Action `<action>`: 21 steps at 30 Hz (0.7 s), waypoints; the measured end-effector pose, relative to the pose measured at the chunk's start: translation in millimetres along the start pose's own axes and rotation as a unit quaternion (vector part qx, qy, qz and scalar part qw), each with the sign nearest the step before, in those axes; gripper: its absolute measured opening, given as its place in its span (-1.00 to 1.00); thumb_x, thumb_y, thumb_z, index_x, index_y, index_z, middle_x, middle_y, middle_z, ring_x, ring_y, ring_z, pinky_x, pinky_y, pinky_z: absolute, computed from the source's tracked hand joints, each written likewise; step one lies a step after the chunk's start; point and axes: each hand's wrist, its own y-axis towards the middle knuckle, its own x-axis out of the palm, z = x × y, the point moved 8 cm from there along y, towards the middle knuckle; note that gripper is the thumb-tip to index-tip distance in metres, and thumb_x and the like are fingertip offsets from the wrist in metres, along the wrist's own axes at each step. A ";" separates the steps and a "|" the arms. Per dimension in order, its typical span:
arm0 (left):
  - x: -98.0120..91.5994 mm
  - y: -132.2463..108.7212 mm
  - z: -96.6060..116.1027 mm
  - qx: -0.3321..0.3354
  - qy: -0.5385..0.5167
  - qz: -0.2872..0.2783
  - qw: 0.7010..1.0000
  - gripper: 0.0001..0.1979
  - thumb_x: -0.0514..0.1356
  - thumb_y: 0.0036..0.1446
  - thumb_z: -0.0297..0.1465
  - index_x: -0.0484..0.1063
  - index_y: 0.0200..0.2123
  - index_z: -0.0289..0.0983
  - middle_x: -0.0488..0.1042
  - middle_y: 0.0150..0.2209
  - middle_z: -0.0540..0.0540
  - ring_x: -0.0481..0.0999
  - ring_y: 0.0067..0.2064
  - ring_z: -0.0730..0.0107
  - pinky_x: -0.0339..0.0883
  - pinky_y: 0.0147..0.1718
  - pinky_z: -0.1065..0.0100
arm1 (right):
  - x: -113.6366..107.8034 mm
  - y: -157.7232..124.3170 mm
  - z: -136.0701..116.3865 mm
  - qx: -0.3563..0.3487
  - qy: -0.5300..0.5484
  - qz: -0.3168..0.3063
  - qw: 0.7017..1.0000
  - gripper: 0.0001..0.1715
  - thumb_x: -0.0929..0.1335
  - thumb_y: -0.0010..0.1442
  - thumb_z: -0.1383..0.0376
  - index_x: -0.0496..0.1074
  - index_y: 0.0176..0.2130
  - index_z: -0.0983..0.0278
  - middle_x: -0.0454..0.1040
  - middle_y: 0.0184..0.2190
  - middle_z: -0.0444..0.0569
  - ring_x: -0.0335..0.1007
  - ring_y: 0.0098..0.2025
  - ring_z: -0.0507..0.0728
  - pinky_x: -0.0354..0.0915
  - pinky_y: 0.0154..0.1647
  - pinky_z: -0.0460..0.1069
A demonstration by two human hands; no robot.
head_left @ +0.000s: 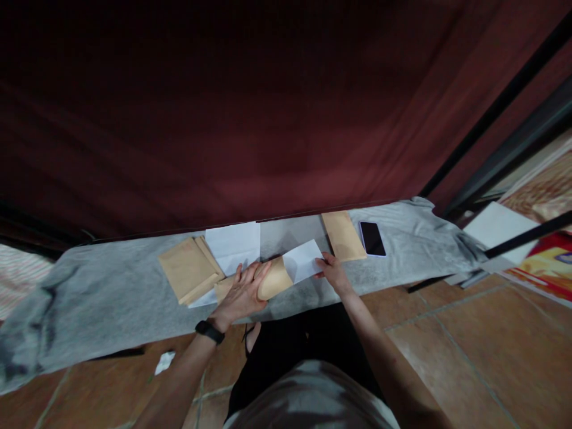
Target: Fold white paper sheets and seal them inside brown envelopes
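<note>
The person's left hand (243, 296) is lying spread on a brown envelope (277, 280) over the grey cloth (116, 292), while the right hand (333, 271) is pinching the end of a white sheet (300, 262) protruding from it; a second envelope (344, 237) is lying beside a phone (372, 239), farther right

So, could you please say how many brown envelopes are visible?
At least 4: one envelope under the left hand, another beside the phone, two in the pile farther left; more may be hidden.
</note>
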 end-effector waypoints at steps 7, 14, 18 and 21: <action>-1.3 9.0 10.1 0.008 -0.007 -0.024 1.000 -0.03 0.26 0.04 -0.24 -0.14 0.43 -0.21 0.22 0.28 -0.29 0.15 0.34 -0.09 -0.22 0.34 -0.17 | 3.6 -15.2 13.7 0.001 -0.038 0.002 0.999 -0.71 0.38 0.03 0.07 0.47 -0.33 0.23 0.43 -0.53 -0.17 0.36 -0.51 0.05 0.38 -0.63 -0.10; -10.6 26.9 36.7 0.045 0.003 -0.028 0.999 -0.07 0.26 0.07 -0.31 -0.13 0.44 -0.14 0.14 0.35 -0.26 0.03 0.39 -0.08 -0.34 0.34 -0.20 | 13.3 -29.0 15.8 -0.007 -0.069 -0.010 0.998 -0.70 0.41 0.02 0.05 0.48 -0.49 0.23 0.47 -0.53 -0.14 0.42 -0.42 0.09 0.38 -0.44 -0.07; -19.0 39.2 57.4 0.082 0.006 -0.038 0.996 0.00 0.29 0.05 -0.37 -0.20 0.44 -0.09 0.04 0.40 -0.24 -0.06 0.43 -0.04 -0.39 0.35 -0.19 | 15.6 -33.7 18.6 -0.001 -0.069 -0.029 0.997 -0.61 0.37 0.08 -0.04 0.49 -0.48 0.22 0.53 -0.47 -0.09 0.47 -0.31 0.14 0.38 -0.32 -0.04; -21.0 45.4 70.0 0.109 0.003 -0.044 0.993 0.01 0.30 0.06 -0.40 -0.23 0.44 -0.05 -0.02 0.43 -0.21 -0.10 0.45 -0.02 -0.43 0.35 -0.19 | 16.3 -36.5 24.6 0.012 -0.060 -0.047 0.997 -0.52 0.34 0.09 -0.11 0.49 -0.47 0.23 0.52 -0.54 -0.07 0.47 -0.37 0.16 0.38 -0.36 -0.01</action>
